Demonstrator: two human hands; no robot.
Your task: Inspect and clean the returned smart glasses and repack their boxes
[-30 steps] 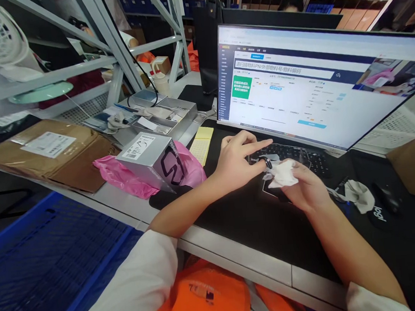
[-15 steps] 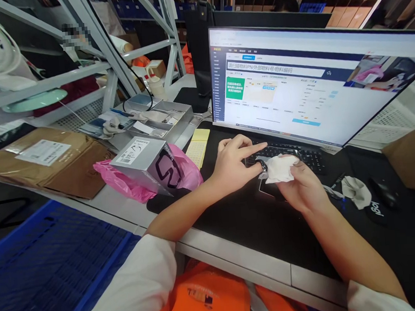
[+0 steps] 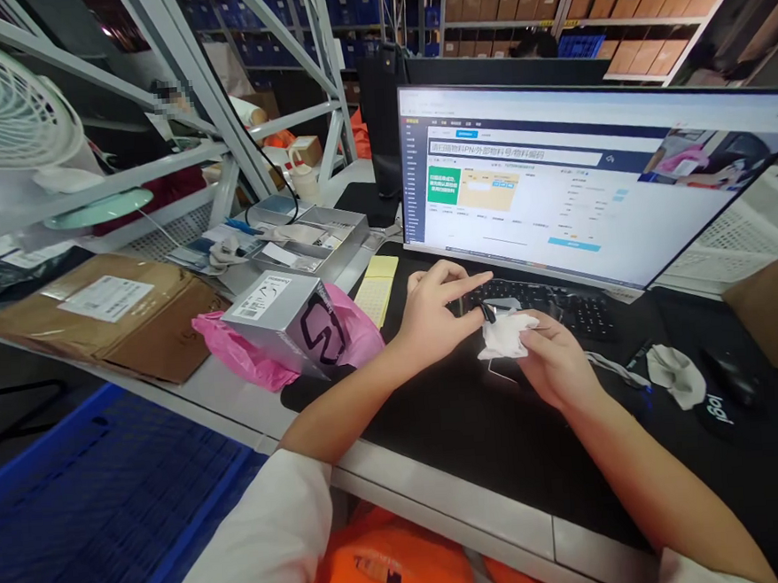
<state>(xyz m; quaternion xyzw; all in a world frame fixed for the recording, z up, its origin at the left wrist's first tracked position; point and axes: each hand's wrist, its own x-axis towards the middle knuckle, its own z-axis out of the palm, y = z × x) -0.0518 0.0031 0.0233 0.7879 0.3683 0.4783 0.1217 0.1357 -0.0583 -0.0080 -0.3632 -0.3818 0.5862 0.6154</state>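
Over the front of the keyboard (image 3: 587,313), my left hand (image 3: 439,315) pinches a small shiny black object (image 3: 488,312), its index finger stretched out toward the right. What kind of object it is I cannot make out. My right hand (image 3: 557,360) grips a crumpled white tissue (image 3: 504,337) by its right side, between thumb and fingers. Tissue and black object touch or nearly touch; a bit of clear film shows behind them. Beneath the hands lies a thin dark item with a pale edge, mostly hidden.
Left of my arms, a silver box (image 3: 283,321) sits on a pink bag (image 3: 239,351) beside a cardboard box (image 3: 107,316). Yellow sticky notes (image 3: 379,290) lie near the monitor (image 3: 528,184). At right are another crumpled tissue (image 3: 676,376) and a black mouse (image 3: 732,377). A blue crate (image 3: 121,514) stands below.
The view has tilted up slightly. My right hand and the tissue have shifted a little left, and the tissue hangs lower and flatter. My left hand keeps nearly the same pose.
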